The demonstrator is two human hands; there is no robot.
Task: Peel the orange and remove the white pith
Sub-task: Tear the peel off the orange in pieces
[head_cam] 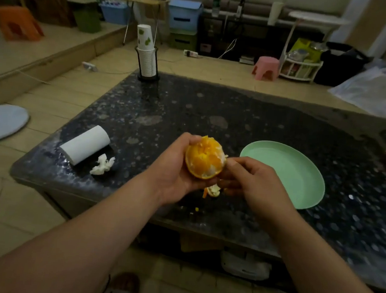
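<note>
Head view: the half-peeled, juicy orange (204,158) is cupped above the dark speckled table's (214,106) near edge by the left hand (173,168), fingers closed round it; right hand (252,179) fingertips are pinched on white pith at its right side; soft, slippery flesh is judged easily torn, best held by the remaining rind.

My left hand (173,168) cups the orange (205,158) above the near edge of the dark speckled table (190,108), its top bare of peel with white pith still patchy, while my right hand (252,182) pinches at its right side. Scraps of peel (212,190) hang just beneath the orange. Right of the orange lies a green plate (301,179); to its left, a white paper roll (86,145) beside a crumpled tissue (103,165).
</note>
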